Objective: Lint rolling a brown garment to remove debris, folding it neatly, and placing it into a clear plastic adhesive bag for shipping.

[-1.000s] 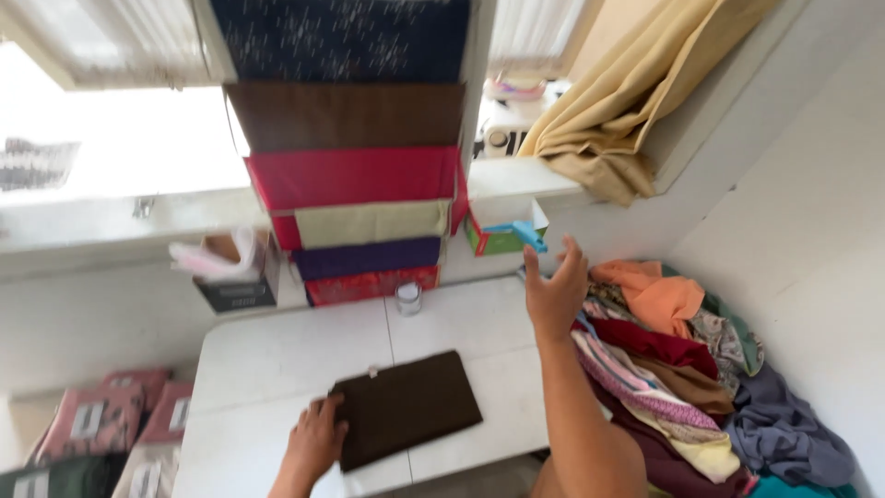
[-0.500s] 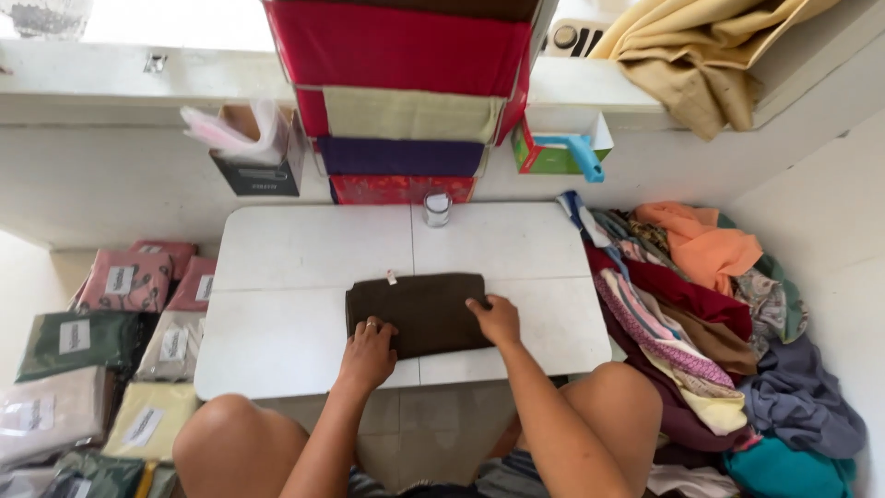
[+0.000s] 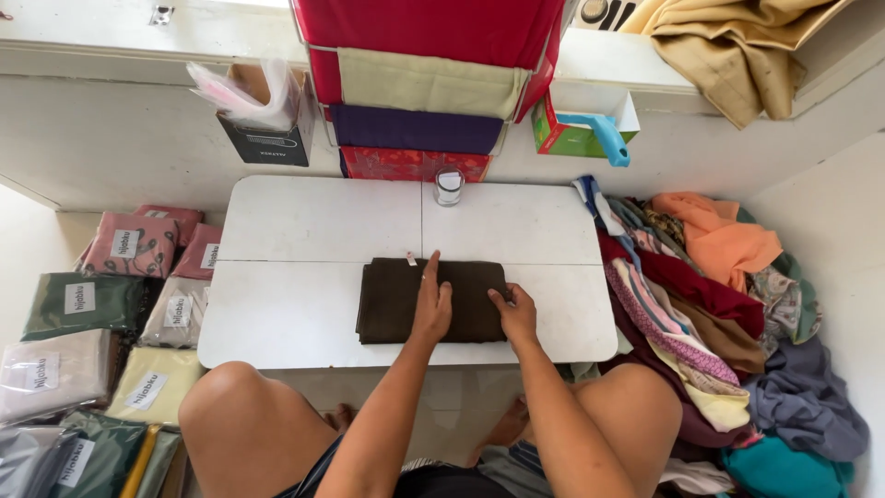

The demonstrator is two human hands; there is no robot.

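A folded dark brown cloth (image 3: 392, 300) lies flat near the front edge of a small white table (image 3: 304, 235). My left hand (image 3: 431, 302) rests palm down on the middle of the cloth, fingers stretched toward the far edge. My right hand (image 3: 516, 314) presses on the cloth's right end, fingers apart. Neither hand grips anything. A small tag shows at the cloth's far edge.
A small jar (image 3: 449, 185) stands at the table's back edge. Folded fabrics hang above it (image 3: 429, 83). A heap of loose coloured cloths (image 3: 701, 295) lies to the right, bagged fabrics (image 3: 83, 314) to the left. A green box (image 3: 576, 134) and a dark box sit on the ledge.
My left hand has slid from the cloth's left front to its middle. My right hand moved to the right end. The view has tilted further down.
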